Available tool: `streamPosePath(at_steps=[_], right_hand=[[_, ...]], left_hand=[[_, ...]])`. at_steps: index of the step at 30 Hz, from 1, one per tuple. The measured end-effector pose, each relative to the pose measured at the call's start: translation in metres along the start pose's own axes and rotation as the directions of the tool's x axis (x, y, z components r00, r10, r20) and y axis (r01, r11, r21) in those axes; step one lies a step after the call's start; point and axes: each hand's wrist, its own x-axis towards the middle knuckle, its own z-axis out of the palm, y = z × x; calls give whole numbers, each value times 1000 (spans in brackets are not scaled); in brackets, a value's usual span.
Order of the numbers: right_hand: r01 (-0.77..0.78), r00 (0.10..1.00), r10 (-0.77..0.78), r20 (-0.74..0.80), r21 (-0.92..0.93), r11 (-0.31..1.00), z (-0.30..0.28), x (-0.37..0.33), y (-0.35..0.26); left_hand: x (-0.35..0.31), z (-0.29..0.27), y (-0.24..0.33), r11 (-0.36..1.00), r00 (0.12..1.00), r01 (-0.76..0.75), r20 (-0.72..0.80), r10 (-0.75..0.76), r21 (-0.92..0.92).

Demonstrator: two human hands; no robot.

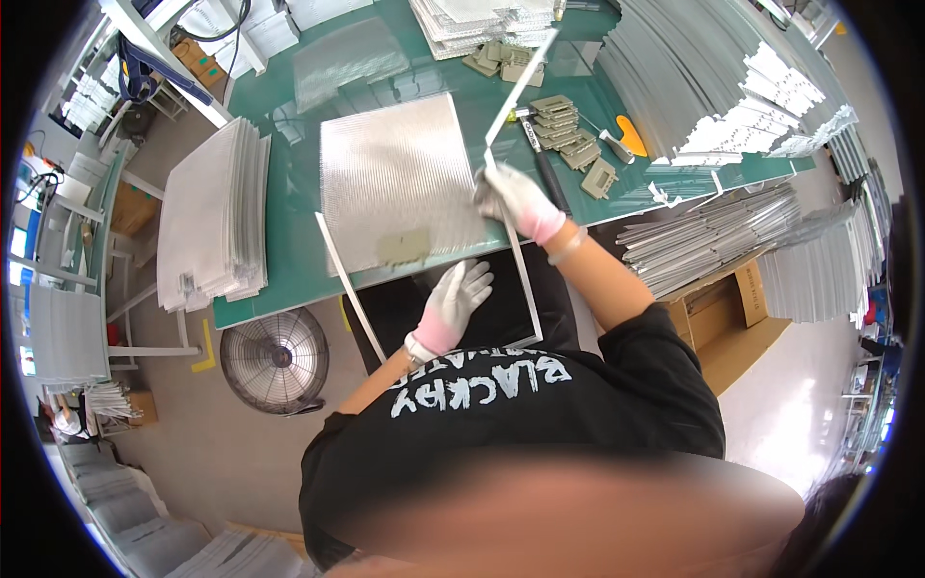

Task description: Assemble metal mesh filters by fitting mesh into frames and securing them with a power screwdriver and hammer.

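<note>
My right hand (520, 202), in a white and pink glove, is closed round a thin silver-white frame strip (523, 279) at the table's front edge. The strip bends near that hand, and one length (520, 89) slants away over the table. Its near end bends again by my body. My gloved left hand (458, 301) has its fingers stretched out and holds nothing. Left of it, another thin strip length (345, 275) leans between table edge and lap; whether it joins the first is hidden. A silver mesh panel (395, 164) lies flat in front, with an olive-beige piece (405, 247) on its near part.
On the green table (289, 260) lie a black-handled hammer (545, 164), olive plastic pieces (559, 125) and an orange-ended scraper (624, 143). Panel stacks stand left (212, 212) and far right (713, 77). A floor fan (279, 358) and a cardboard box (727, 332) are below.
</note>
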Motion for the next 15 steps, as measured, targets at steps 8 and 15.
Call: streamPosePath(at_steps=[8, 15], right_hand=[[211, 962, -259, -80, -382, 900, 19, -87, 35], [92, 991, -91, 101, -10, 996, 36, -56, 38]], left_hand=[[26, 28, 17, 952, 953, -301, 23, 303, -53], [132, 24, 67, 908, 928, -290, 142, 344, -304]])
